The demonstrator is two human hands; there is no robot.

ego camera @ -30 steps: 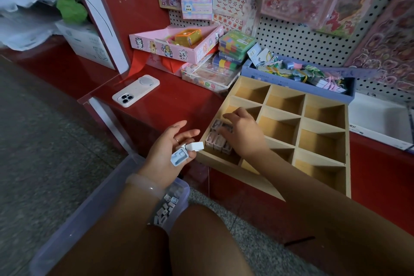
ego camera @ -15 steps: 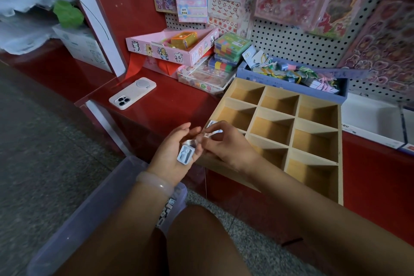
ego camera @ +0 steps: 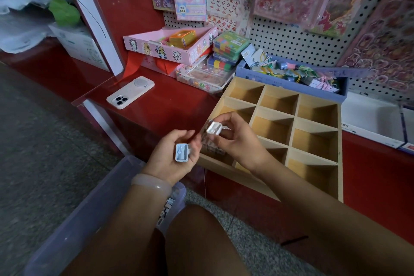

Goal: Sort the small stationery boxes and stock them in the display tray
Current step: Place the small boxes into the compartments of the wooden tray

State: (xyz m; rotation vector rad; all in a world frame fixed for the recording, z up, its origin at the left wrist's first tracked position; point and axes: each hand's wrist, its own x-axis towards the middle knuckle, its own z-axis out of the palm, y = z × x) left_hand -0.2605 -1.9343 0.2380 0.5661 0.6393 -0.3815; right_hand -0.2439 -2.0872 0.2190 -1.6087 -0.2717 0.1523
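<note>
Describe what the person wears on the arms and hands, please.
Both forearms are bare, with no sleeves in view. The left wrist carries a smooth, pale, slightly see-through bangle. The left hand and the right hand wear no gloves. No watch or cable shows on either arm. Whether a ring sits on any finger cannot be told in this picture.

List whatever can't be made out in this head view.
- Small boxes already in the wooden tray: mostly hidden behind the right hand.
- Plastic bin contents: largely covered by the left forearm; bin cut off at the bottom edge.
- Print on the white box and the blue box: too small to read.
</note>
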